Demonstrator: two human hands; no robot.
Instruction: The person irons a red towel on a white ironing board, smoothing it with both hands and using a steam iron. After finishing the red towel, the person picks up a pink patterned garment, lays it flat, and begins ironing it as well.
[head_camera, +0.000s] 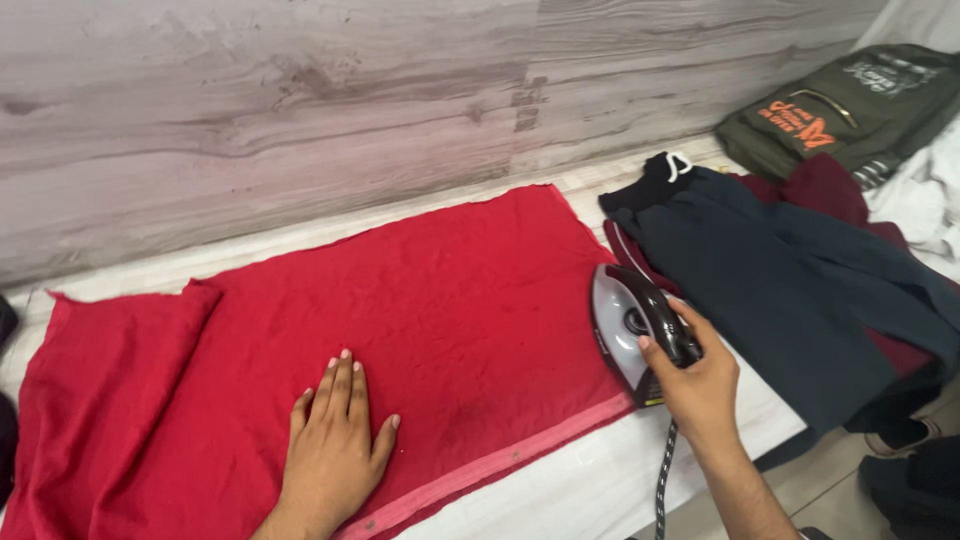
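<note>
The left hand lies open, palm flat on the red cloth near its near edge. The right hand is closed around the handle of the grey-and-black iron, which stands at the cloth's right end. Dark trousers lie just right of the iron, and a folded olive garment far right.

The left hand lies flat, fingers together, on the red cloth spread over the white surface. The right hand grips the handle of the electric iron, positioned at the cloth's right edge beside dark folded garments.
</note>
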